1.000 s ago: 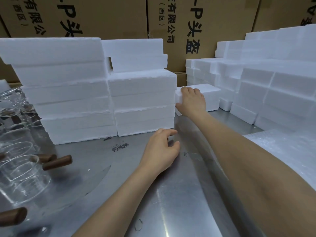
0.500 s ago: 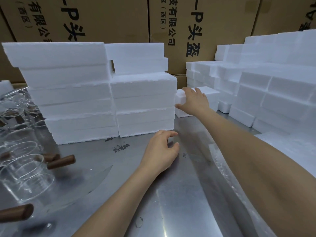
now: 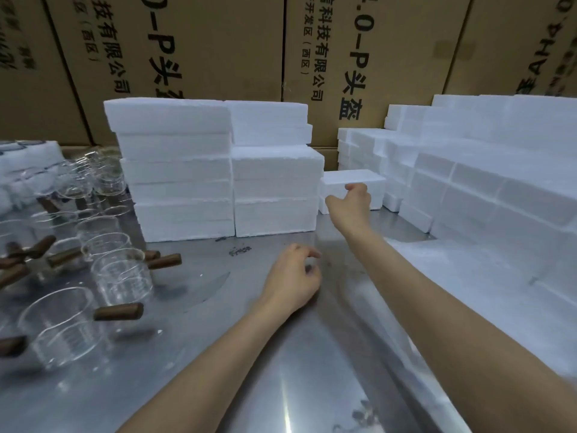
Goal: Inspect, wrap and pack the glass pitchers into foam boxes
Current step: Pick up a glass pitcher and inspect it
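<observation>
Several clear glass pitchers with brown wooden handles stand crowded on the left of the steel table. A small white foam box sits at the back, between the foam stacks. My right hand reaches out to it, fingers curled over its top front edge and thumb spread to the left. My left hand rests on the table in the middle with fingers loosely curled; I see nothing held in it.
Tall stacks of white foam boxes stand behind the left hand and along the right side. Printed cardboard cartons wall off the back. A clear plastic sheet lies flat beside the pitchers.
My right hand slid from the top of the small foam box to its front edge, and its fingers went from spread to curled. The left hand stayed in place.
</observation>
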Available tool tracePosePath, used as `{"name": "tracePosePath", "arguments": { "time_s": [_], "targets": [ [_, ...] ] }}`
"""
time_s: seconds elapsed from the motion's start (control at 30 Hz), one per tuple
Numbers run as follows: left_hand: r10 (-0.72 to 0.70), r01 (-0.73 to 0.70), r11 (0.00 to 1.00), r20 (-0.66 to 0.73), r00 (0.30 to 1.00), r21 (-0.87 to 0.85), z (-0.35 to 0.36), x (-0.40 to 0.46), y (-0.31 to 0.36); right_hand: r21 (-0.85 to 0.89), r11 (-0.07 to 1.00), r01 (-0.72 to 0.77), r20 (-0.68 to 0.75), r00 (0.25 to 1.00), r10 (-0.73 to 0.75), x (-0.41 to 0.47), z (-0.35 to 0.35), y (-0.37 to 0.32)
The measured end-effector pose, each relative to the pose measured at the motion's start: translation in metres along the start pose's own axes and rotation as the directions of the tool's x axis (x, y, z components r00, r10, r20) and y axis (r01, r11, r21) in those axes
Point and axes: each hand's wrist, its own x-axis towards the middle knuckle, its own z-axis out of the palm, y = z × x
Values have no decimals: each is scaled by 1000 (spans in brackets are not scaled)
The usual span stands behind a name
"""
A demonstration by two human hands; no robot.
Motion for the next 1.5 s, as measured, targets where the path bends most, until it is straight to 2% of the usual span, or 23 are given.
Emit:
{"name": "tracePosePath", "arguments": {
  "time_s": [0.07, 0.17, 0.23, 0.33, 0.4, 0.5, 0.57, 0.67, 0.73, 0.8, 0.9, 1.03, 1.13, 1.23, 1.33, 1.43, 1.5],
  "targets": [
    [97, -99, 987, 24, 995, 127, -8, -18, 0, 128, 987, -92, 65, 994, 84, -27, 7, -6],
    [192, -193, 931, 34, 981, 309, -24, -37, -4, 240, 953, -187, 251, 960, 125, -64, 21, -11],
    [245, -238, 876, 38, 969, 420, -37, -45, -7, 220, 960, -174, 322, 942, 97, -89, 33, -10],
    [244, -241, 810, 67, 968, 535, -56, -60, -11, 126, 991, -49, 340, 941, 4, -120, 46, 3],
    [158, -149, 785, 37, 987, 601, -66, -65, -15, 29, 998, 62, 337, 939, -68, -128, 47, 10],
    [10, 67, 784, -120, 993, 617, -90, -59, -22, 47, 994, 103, 379, 919, -113, -128, 44, 14],
    [-72, 212, 702, -228, 971, 680, -107, -55, -28, 30, 992, 126, 402, 907, -127, -127, 44, 14],
    [-304, 424, 542, -301, 904, 726, -120, -57, -38, -25, 985, 171, 433, 890, -143, -126, 46, 16],
    [-389, 480, 477, -312, 867, 736, -122, -60, -43, -53, 980, 191, 449, 881, -147, -126, 46, 15],
    [-410, 502, 446, -329, 850, 741, -125, -61, -46, -72, 976, 206, 458, 876, -151, -126, 46, 14],
    [-371, 496, 473, -346, 862, 728, -133, -60, -49, -91, 972, 218, 466, 872, -152, -127, 45, 14],
    [-342, 493, 596, -356, 870, 634, -139, -61, -52, -109, 970, 216, 477, 868, -140, -127, 45, 14],
    [-288, 436, 693, -333, 898, 575, -135, -61, -50, -113, 968, 224, 478, 866, -145, -126, 45, 13],
    [-188, 308, 786, -267, 945, 536, -125, -59, -40, -76, 975, 209, 468, 871, -150, -127, 45, 13],
    [-41, 153, 856, -229, 972, 494, -114, -59, -29, 44, 993, 113, 430, 895, -121, -129, 42, 8],
    [156, -49, 883, -194, 968, 466, -104, -59, -19, 226, 974, -15, 418, 905, -83, -132, 35, -2],
    [280, -189, 861, -131, 951, 472, -98, -60, -11, 315, 947, -66, 421, 904, -77, -133, 30, -9]
  ]
}}
